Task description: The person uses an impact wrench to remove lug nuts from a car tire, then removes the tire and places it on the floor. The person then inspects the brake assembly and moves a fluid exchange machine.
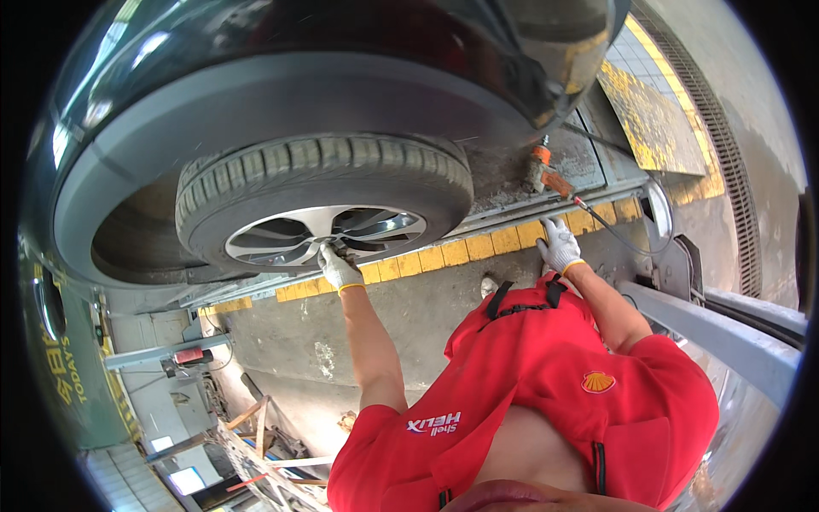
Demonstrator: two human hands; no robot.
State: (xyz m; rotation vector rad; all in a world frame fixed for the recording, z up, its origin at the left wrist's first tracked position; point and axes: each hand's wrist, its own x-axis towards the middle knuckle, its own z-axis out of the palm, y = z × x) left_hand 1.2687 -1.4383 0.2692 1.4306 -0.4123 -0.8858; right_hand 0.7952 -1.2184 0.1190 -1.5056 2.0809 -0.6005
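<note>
My left hand (340,267), in a white knit glove with a yellow cuff, reaches to the centre of the alloy wheel (318,221). Its fingers touch the hub area; whether they pinch something small there is hidden. The wheel carries a treaded tyre (326,169) and sits in the dark wheel arch (294,83) of a car. My right hand (561,245), gloved the same way, is by my knee with thumb and fingers apart and nothing in it. Just beyond it, an orange and grey air impact wrench (549,174) lies on the lift platform (505,182).
A grey air hose (630,246) loops from the wrench on my right. Yellow blocks (470,251) line the platform's edge. Grey metal beams (710,333) stand close at my right. A floor grate (723,128) runs beyond. Behind my left side is a wooden and metal frame (256,441).
</note>
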